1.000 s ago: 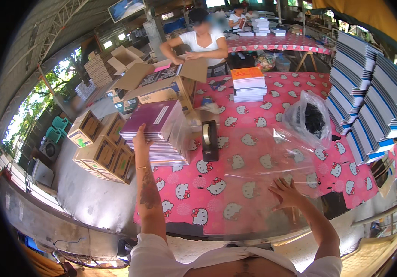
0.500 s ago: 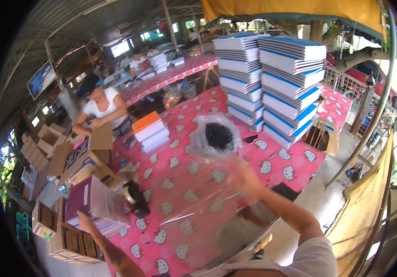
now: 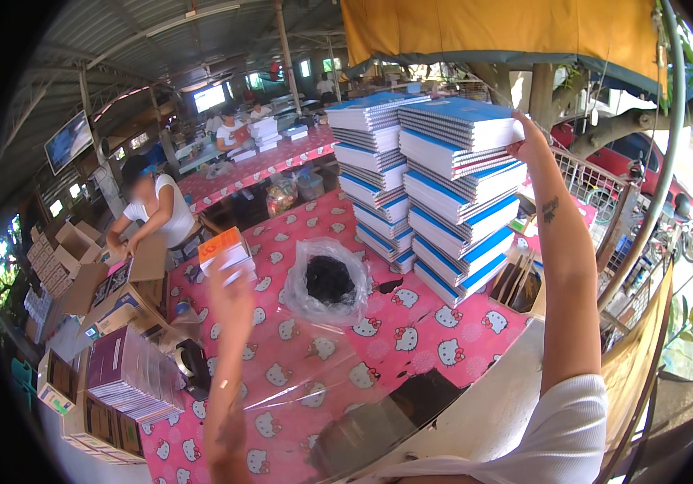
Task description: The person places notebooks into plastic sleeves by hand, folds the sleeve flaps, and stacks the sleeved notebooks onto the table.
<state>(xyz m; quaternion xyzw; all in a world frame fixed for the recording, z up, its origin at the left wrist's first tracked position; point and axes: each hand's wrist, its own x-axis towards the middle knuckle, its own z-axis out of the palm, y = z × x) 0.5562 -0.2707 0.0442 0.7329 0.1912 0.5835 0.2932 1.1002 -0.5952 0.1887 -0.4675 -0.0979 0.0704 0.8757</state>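
Observation:
Blue-covered spiral notebooks (image 3: 467, 117) top the right-hand one of two tall stacks at the far side of the table. My right hand (image 3: 529, 139) is closed round their right corner, the arm stretched forward. Raised over the table's left part is my left hand (image 3: 232, 302), smeared by motion, so its fingers cannot be read. Behind it stands a small pile of books with an orange top (image 3: 221, 244). A clear plastic bag (image 3: 298, 302) with something black inside sits mid-table. Clear plastic sheeting (image 3: 298, 375) lies flat nearer me.
On the left, a stack of purple notebooks (image 3: 133, 371) stands beside a black tape dispenser (image 3: 193, 367). Open cardboard boxes (image 3: 149, 270) are farther back, where another person (image 3: 157, 206) works. A dark patch (image 3: 427, 395) lies at the pink tablecloth's (image 3: 411, 323) near edge.
My right hand has gone from the clear plastic to the top of the blue notebook stack. My left hand has left the purple notebooks and come up to the right. The view has shifted.

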